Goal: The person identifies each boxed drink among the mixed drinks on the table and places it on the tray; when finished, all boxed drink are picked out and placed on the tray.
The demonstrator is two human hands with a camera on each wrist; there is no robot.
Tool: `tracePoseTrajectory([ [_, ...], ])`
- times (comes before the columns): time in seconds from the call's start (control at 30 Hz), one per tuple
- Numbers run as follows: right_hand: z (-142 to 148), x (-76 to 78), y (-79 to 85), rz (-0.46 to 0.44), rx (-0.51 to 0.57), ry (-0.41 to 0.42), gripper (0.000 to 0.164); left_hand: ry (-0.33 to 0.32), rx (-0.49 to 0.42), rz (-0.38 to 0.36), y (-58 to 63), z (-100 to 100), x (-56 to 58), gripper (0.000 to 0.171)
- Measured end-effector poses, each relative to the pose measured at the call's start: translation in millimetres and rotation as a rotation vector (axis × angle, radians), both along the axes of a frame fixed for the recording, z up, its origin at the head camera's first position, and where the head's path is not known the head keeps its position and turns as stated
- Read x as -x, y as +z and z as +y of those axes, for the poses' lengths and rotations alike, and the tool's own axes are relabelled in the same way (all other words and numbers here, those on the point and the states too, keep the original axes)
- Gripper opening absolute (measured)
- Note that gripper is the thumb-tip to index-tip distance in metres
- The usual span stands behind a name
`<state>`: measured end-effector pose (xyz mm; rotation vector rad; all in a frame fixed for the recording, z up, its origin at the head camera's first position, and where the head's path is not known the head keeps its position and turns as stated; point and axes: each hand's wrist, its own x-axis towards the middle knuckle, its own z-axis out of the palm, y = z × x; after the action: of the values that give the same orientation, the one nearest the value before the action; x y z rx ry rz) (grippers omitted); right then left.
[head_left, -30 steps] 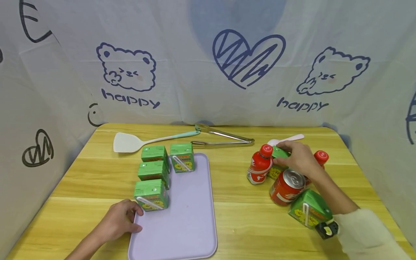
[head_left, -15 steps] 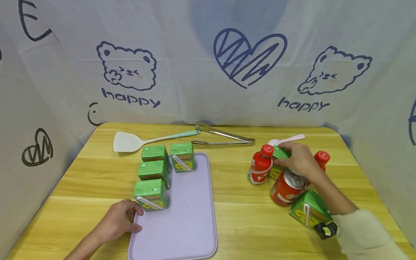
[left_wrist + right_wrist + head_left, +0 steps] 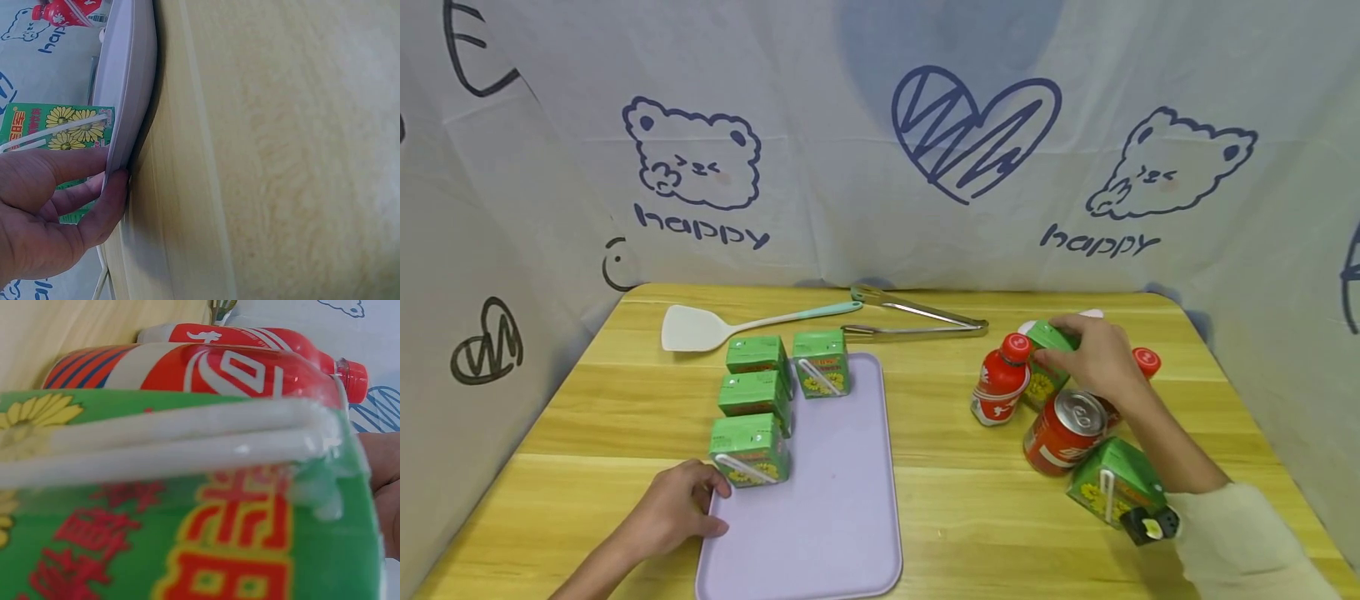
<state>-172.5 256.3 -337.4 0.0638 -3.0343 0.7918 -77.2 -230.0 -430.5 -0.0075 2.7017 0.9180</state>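
On the left side of the tray, my left hand pinches the lilac rim, thumb and fingers on either side of it in the left wrist view. Several green drink cartons with yellow flowers stand on the tray's left and far parts. My right hand grips another green carton by its top, slightly tilted, behind a red-capped bottle and a red can. A further carton stands under my right forearm and fills much of the right wrist view, hiding most of that hand.
A second red bottle is partly hidden behind my right wrist. Along the table's far edge lie a white spatula with a mint handle and metal tongs. A pale spoon is mostly covered by my right hand. Cloth walls surround the table.
My right hand has risen slightly with the carton, which now tilts and sits a little higher, covering more of the spoon. The left hand and tray have not moved.
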Motion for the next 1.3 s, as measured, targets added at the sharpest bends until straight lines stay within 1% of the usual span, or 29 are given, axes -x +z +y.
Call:
tracePoseTrajectory([
  [0.13,-2,0.9,3.3,0.002,0.005,-0.032,0.056,-0.004,-0.003,0.001,0.2,0,-0.2,0.035],
  [0.27,-3,1.8,7.8,-0.015,0.045,-0.071,0.057,-0.005,-0.008,0.001,0.4,0,-0.7,0.036],
  [0.47,-2,2.4,18.8,0.037,0.073,-0.108,0.058,-0.008,-0.010,0.002,1.1,-1,-1.0,0.035],
  [0.6,-2,3.4,26.8,0.038,0.127,-0.135,0.061,-0.015,-0.011,0.002,1.9,0,-0.7,0.035],
  [0.77,-1,2.6,36.5,0.032,0.180,-0.147,0.064,-0.008,-0.011,-0.006,1.9,0,-0.7,0.034],
  [0.83,-1,1.5,40.8,0.052,0.179,-0.151,0.063,-0.004,-0.015,-0.006,1.6,0,-0.8,0.034],
  [1.03,-2,-4.6,56.0,0.123,0.193,-0.184,0.059,-0.027,-0.025,0.020,1.1,-1,-1.0,0.035],
  [1.23,-5,-12.9,71.9,0.205,0.195,-0.192,0.058,-0.024,-0.019,0.011,2.3,-1,-0.6,0.034],
  [1.3,-7,-15.7,78.0,0.216,0.190,-0.190,0.057,-0.027,-0.017,0.013,2.6,-1,-0.9,0.034],
])
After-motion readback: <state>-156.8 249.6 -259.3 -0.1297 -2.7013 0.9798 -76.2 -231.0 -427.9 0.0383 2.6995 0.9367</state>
